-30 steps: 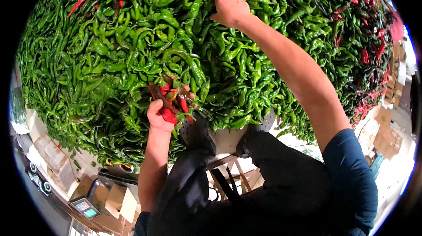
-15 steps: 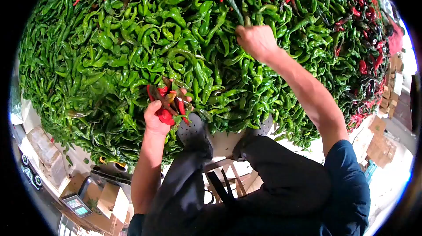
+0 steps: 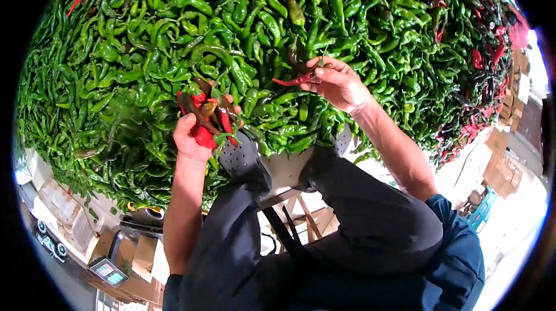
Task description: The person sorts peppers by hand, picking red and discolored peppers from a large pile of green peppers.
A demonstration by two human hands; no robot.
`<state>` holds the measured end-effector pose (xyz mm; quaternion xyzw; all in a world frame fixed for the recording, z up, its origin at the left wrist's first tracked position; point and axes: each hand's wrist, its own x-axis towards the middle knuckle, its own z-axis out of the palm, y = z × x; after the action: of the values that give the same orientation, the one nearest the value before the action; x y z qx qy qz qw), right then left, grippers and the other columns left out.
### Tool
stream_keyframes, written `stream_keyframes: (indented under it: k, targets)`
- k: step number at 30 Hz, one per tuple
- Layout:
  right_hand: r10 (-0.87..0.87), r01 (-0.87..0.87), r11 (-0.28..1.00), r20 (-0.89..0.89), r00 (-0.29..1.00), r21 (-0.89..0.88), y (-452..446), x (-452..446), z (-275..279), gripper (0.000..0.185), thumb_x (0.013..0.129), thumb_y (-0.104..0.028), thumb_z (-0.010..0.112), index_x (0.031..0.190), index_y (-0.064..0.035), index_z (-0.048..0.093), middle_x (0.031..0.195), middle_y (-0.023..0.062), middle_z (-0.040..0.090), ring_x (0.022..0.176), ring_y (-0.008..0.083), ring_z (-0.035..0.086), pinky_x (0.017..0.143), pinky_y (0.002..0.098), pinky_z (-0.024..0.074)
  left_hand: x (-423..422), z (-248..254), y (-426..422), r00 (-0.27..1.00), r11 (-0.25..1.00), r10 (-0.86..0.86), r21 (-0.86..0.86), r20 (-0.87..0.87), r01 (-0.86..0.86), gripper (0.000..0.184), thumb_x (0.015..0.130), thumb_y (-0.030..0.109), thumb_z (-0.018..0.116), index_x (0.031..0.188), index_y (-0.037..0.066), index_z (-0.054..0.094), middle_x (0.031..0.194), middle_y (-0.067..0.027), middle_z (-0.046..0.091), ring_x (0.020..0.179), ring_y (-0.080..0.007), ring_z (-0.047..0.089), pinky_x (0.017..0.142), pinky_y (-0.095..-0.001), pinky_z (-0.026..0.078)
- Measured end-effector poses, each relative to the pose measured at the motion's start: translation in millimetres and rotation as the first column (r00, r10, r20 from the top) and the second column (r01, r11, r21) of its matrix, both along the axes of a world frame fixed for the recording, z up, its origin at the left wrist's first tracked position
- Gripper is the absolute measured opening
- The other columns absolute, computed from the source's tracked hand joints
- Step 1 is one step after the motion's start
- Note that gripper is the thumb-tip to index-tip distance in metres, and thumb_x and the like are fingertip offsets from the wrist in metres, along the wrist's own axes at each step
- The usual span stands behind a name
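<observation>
A huge pile of green chili peppers (image 3: 145, 50) spreads in front of me. My left hand (image 3: 194, 140) is closed around a bunch of red and dark brown chili peppers (image 3: 204, 134), held above the near part of the pile. Over the middle of the pile, my right hand (image 3: 341, 86) pinches a red chili pepper (image 3: 294, 81) by its stem end. A dark brown pepper (image 3: 298, 63) shows just behind it; whether my fingers hold that one too is hard to see. The hands are apart.
My shoes (image 3: 240, 157) stand at the pile's near edge. Red and dark peppers (image 3: 492, 73) lie along the right side. Cardboard boxes (image 3: 503, 163) are at the right, and a box (image 3: 147, 256) and a tablet-like screen (image 3: 109, 271) at the lower left.
My right hand has drawn back toward me from farther up the pile, now showing a red pepper in its fingers. My left hand keeps its bunch; the view has shifted slightly.
</observation>
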<state>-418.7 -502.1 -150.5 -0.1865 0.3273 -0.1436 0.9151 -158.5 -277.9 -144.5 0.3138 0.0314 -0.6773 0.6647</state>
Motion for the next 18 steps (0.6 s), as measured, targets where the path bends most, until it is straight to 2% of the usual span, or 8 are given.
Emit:
stream_keyframes:
  k: [1, 2, 7, 10, 11, 14, 15, 18]
  targets:
    - [0.009, -0.009, 0.998, -0.003, 1.000, 0.065, -0.6, -2.6, 1.9, 0.022, 0.090, -0.009, 0.066, 0.111, -0.0040, 0.065, 0.102, 0.0119, 0.068, 0.099, 0.0258, 0.065, 0.093, 0.0446, 0.0510, -1.0, -0.9, 0.2, 1.000, 1.000, -0.004, 0.003, -0.003, 0.004, 0.083, 0.077, 0.047, 0.070, 0.143, 0.009, 0.039, 0.130, -0.0203, 0.054, 0.115, -0.0388, 0.057, 0.093, -0.0573, 0.050]
    - [0.050, -0.059, 0.993, 0.090, 0.995, 0.103, -3.1, -6.0, -1.0, 0.024, 0.091, -0.011, 0.066, 0.113, -0.0045, 0.063, 0.105, 0.0131, 0.068, 0.104, 0.0288, 0.064, 0.096, 0.0465, 0.0494, -2.2, -1.4, 0.6, 1.000, 1.000, -0.007, 0.008, 0.001, 0.007, 0.083, 0.076, 0.047, 0.070, 0.143, 0.009, 0.039, 0.130, -0.0203, 0.054, 0.115, -0.0389, 0.057, 0.093, -0.0576, 0.050]
    - [0.071, -0.111, 0.981, 0.237, 0.969, 0.160, -5.9, -4.7, -9.1, 0.022, 0.092, -0.014, 0.064, 0.112, -0.0064, 0.062, 0.112, 0.0160, 0.067, 0.115, 0.0339, 0.060, 0.101, 0.0491, 0.0459, -6.0, -3.3, -1.3, 1.000, 0.999, -0.017, 0.037, -0.004, 0.017, 0.085, 0.077, 0.047, 0.070, 0.145, 0.009, 0.037, 0.130, -0.0202, 0.054, 0.114, -0.0394, 0.057, 0.094, -0.0588, 0.049]
    - [0.065, -0.106, 0.981, 0.239, 0.969, 0.162, -8.2, -5.6, -10.2, 0.019, 0.092, -0.015, 0.064, 0.110, -0.0068, 0.063, 0.112, 0.0166, 0.067, 0.114, 0.0340, 0.061, 0.101, 0.0487, 0.0459, -9.2, -3.5, -5.9, 1.000, 0.999, -0.008, 0.047, 0.001, 0.008, 0.083, 0.077, 0.046, 0.069, 0.144, 0.008, 0.038, 0.128, -0.0219, 0.056, 0.113, -0.0407, 0.058, 0.092, -0.0583, 0.050]
    - [0.052, -0.086, 0.982, 0.194, 0.980, 0.168, -7.3, -5.7, -7.1, 0.018, 0.092, -0.015, 0.064, 0.107, -0.0067, 0.064, 0.113, 0.0176, 0.067, 0.113, 0.0358, 0.060, 0.102, 0.0515, 0.0440, -10.4, -3.3, -7.9, 1.000, 0.999, -0.003, 0.049, 0.006, 0.003, 0.083, 0.077, 0.046, 0.069, 0.144, 0.007, 0.039, 0.127, -0.0227, 0.057, 0.112, -0.0414, 0.059, 0.091, -0.0581, 0.050]
    - [0.072, -0.121, 0.979, 0.274, 0.959, 0.167, -8.2, -4.5, -4.1, 0.015, 0.091, -0.016, 0.061, 0.102, -0.0063, 0.065, 0.111, 0.0190, 0.066, 0.113, 0.0375, 0.060, 0.105, 0.0547, 0.0403, -12.6, -7.3, -14.8, 0.999, 0.999, -0.039, -0.009, -0.037, 0.039, 0.082, 0.077, 0.044, 0.069, 0.143, 0.007, 0.039, 0.128, -0.0220, 0.056, 0.112, -0.0405, 0.059, 0.091, -0.0577, 0.051]
    - [0.063, -0.144, 0.955, 0.297, 0.953, 0.259, -8.8, -5.8, 2.1, 0.016, 0.084, -0.015, 0.061, 0.096, -0.0042, 0.064, 0.102, 0.0191, 0.067, 0.106, 0.0380, 0.061, 0.105, 0.0546, 0.0387, -14.5, -6.9, -17.0, 0.996, 0.998, -0.058, -0.039, -0.072, 0.055, 0.082, 0.077, 0.044, 0.070, 0.143, 0.006, 0.039, 0.128, -0.0220, 0.056, 0.112, -0.0401, 0.059, 0.091, -0.0575, 0.051]
    - [0.171, -0.178, 0.983, 0.115, 0.979, 0.052, -8.3, -13.0, -2.0, 0.018, 0.075, -0.012, 0.061, 0.089, -0.0018, 0.063, 0.093, 0.0181, 0.066, 0.098, 0.0360, 0.061, 0.100, 0.0504, 0.0429, -27.6, -4.1, -23.9, 0.983, 0.987, -0.109, -0.137, -0.151, 0.088, 0.082, 0.077, 0.041, 0.071, 0.141, 0.001, 0.039, 0.132, -0.0223, 0.052, 0.112, -0.0391, 0.059, 0.093, -0.0568, 0.050]
